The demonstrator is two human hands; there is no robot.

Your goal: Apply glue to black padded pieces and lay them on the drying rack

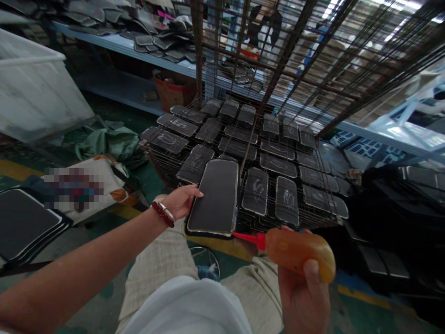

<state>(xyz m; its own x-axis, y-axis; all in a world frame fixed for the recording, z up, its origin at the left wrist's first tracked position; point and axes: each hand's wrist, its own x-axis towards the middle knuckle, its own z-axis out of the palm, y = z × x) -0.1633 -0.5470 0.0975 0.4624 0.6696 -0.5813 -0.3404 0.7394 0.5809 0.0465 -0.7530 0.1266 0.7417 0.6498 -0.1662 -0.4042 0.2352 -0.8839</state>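
My left hand (182,201) pinches the left edge of a black rectangular panel (217,197) with rounded corners and a pale line along its rim. In my right hand (306,292) is a squeeze bottle (299,253) of amber liquid, lying sideways with its red nozzle (250,238) pointing left. The nozzle's tip is at the panel's lower right corner. Behind the panel, many similar black pads (255,190) lie in rows on a wire rack, several with whitish smears on top. The underside of the held panel is hidden.
A tall rusty wire grid (278,60) rises behind the rack. At left stand a white bin (38,88) and a stack of black panels (28,222). Blue shelving (125,46) with more dark pieces runs along the back, above a cardboard box (174,90). Dark stacks (392,232) fill the right side.
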